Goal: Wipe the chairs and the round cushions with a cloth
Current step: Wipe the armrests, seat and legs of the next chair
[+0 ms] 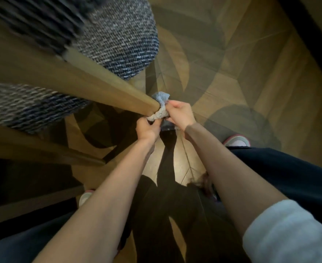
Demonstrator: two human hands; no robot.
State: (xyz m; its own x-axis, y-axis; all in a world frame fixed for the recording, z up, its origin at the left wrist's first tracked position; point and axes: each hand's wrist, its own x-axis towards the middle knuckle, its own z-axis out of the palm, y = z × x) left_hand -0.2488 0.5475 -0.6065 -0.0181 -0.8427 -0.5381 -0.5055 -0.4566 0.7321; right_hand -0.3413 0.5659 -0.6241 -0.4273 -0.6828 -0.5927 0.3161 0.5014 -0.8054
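Both hands on the crumpled pale-blue cloth [161,108] — left hand [147,129] pinching its lower edge, right hand [179,112] gripping it from above, bunched round the tip of the tan wooden chair leg [103,86], speckled grey round cushions [122,40] just beside.

Dim, warm indoor light, underexposed overall. Brightest patch sits on the brown herringbone wood floor [184,168] low centre; soft overlapping grey shadows cross it upper right. Heavy wide-angle bend: the pale wooden chair rail [80,86] bows toward the left edge. Top left, the dark slatted chair back [32,21] is motion-smeared; the speckled grey woven round cushion [122,40] beside it reads sharper. The white fluffy sleeve [289,234] bottom right is soft. Corners fall near-black.
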